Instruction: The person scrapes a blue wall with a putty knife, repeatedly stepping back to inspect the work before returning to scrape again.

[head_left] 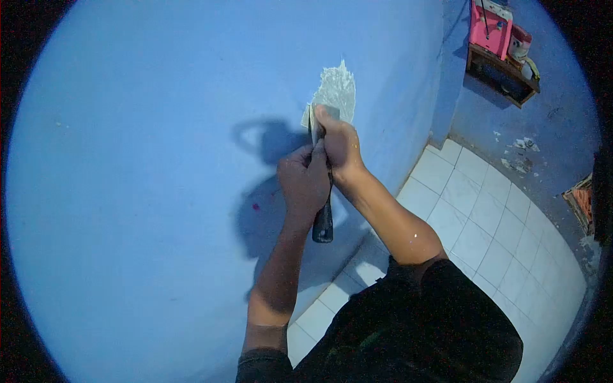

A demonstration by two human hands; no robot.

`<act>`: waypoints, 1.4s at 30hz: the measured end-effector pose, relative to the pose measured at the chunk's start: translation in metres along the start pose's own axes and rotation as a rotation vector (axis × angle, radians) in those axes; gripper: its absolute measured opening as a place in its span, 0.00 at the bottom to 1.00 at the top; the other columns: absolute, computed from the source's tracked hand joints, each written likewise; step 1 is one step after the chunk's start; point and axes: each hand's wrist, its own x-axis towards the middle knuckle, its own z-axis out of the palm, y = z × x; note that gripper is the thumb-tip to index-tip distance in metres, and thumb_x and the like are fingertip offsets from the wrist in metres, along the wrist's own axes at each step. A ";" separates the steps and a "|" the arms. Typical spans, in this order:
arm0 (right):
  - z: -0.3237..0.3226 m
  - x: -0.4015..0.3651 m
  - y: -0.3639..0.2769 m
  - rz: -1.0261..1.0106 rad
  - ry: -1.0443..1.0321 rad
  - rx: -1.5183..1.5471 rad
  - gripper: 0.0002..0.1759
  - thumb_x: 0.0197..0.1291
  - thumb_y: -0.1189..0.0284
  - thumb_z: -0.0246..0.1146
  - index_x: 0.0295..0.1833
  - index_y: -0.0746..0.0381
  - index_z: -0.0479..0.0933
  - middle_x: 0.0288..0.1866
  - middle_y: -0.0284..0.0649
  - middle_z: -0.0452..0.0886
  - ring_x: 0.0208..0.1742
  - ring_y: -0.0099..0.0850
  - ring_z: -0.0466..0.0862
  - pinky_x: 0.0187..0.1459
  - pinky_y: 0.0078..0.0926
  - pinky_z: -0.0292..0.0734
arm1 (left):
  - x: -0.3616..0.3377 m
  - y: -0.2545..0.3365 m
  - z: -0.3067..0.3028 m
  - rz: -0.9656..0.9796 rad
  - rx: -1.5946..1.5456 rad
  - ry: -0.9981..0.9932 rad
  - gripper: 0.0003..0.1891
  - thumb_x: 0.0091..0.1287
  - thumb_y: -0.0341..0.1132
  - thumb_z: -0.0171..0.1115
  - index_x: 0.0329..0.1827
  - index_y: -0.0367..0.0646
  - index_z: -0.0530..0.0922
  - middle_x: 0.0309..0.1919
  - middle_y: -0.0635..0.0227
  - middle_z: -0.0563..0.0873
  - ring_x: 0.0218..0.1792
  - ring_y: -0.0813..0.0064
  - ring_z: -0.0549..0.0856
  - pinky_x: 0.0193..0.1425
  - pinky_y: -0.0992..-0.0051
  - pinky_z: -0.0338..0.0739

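A putty knife with a black handle [323, 225] points up along the blue wall [147, 166], with its blade end partly hidden by my fingers. My left hand [303, 179] is closed around the knife's upper part, and the handle's butt sticks out below it. Higher up, my right hand [343, 148] grips near the blade end, thumb stretched upward. Just beyond the fingertips, a rough patch of pale, whitish filler [337, 86] covers part of the wall. Shadows of my hands and head fall on the wall to the left.
White floor tiles [472, 210] run along the foot of the wall at right. A small wooden wall shelf [504, 80] holds a pink container [490, 32] and other items at upper right. Paint peels from the adjoining wall [520, 150]. A small reddish mark [256, 207] shows on the wall.
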 end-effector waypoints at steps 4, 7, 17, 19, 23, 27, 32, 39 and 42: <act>0.004 -0.004 0.005 -0.012 0.024 0.044 0.17 0.56 0.59 0.58 0.28 0.63 0.75 0.21 0.33 0.71 0.19 0.23 0.67 0.22 0.24 0.64 | -0.005 0.002 -0.003 -0.030 0.046 -0.033 0.15 0.58 0.35 0.51 0.23 0.29 0.73 0.14 0.57 0.74 0.18 0.74 0.74 0.25 0.68 0.66; 0.006 -0.003 -0.008 0.014 0.027 0.086 0.14 0.58 0.60 0.56 0.29 0.60 0.72 0.24 0.32 0.70 0.25 0.23 0.69 0.27 0.24 0.67 | 0.009 -0.001 0.003 0.149 0.081 0.037 0.19 0.60 0.40 0.52 0.19 0.30 0.72 0.11 0.54 0.70 0.13 0.70 0.69 0.22 0.66 0.63; 0.009 -0.007 0.000 0.027 0.048 0.083 0.16 0.55 0.60 0.59 0.26 0.61 0.71 0.19 0.34 0.69 0.18 0.25 0.68 0.21 0.26 0.65 | 0.002 0.003 -0.006 0.079 0.054 0.027 0.19 0.60 0.40 0.51 0.19 0.31 0.73 0.10 0.53 0.71 0.12 0.67 0.72 0.22 0.66 0.65; 0.013 -0.002 -0.005 -0.002 0.119 0.084 0.17 0.55 0.60 0.59 0.25 0.62 0.70 0.19 0.34 0.69 0.17 0.26 0.68 0.20 0.27 0.65 | 0.009 0.004 -0.003 0.016 0.035 -0.020 0.19 0.60 0.40 0.51 0.20 0.31 0.75 0.11 0.53 0.72 0.13 0.65 0.75 0.23 0.67 0.66; 0.019 -0.004 -0.027 0.067 0.117 0.070 0.16 0.57 0.60 0.57 0.28 0.62 0.70 0.21 0.37 0.69 0.19 0.29 0.71 0.22 0.29 0.70 | 0.020 0.017 -0.003 0.102 0.206 -0.003 0.16 0.58 0.39 0.53 0.23 0.31 0.77 0.14 0.55 0.76 0.17 0.74 0.75 0.25 0.68 0.67; 0.008 0.002 -0.005 0.019 0.075 -0.001 0.17 0.57 0.60 0.58 0.26 0.64 0.71 0.21 0.37 0.70 0.19 0.26 0.70 0.21 0.27 0.66 | 0.009 0.004 -0.002 0.020 0.080 -0.014 0.18 0.58 0.41 0.53 0.21 0.31 0.76 0.13 0.57 0.75 0.17 0.76 0.74 0.23 0.68 0.66; 0.008 0.019 -0.017 -0.018 0.137 0.069 0.17 0.55 0.60 0.60 0.27 0.63 0.71 0.23 0.36 0.70 0.21 0.26 0.70 0.23 0.27 0.66 | 0.034 0.007 0.009 0.332 0.204 0.057 0.19 0.59 0.41 0.52 0.19 0.32 0.75 0.11 0.51 0.71 0.13 0.69 0.74 0.23 0.68 0.66; 0.002 0.007 -0.013 0.034 0.055 0.033 0.15 0.55 0.61 0.61 0.26 0.61 0.71 0.21 0.35 0.69 0.20 0.26 0.68 0.23 0.27 0.65 | 0.012 0.009 0.009 -0.043 -0.087 0.056 0.18 0.60 0.40 0.53 0.20 0.31 0.75 0.09 0.63 0.72 0.14 0.78 0.70 0.22 0.71 0.65; 0.007 0.013 -0.029 0.085 0.097 0.040 0.15 0.56 0.59 0.59 0.26 0.60 0.71 0.20 0.34 0.69 0.20 0.25 0.69 0.24 0.26 0.67 | 0.024 0.017 0.016 -0.032 -0.069 0.048 0.17 0.60 0.38 0.53 0.20 0.31 0.76 0.10 0.65 0.73 0.15 0.80 0.71 0.23 0.72 0.65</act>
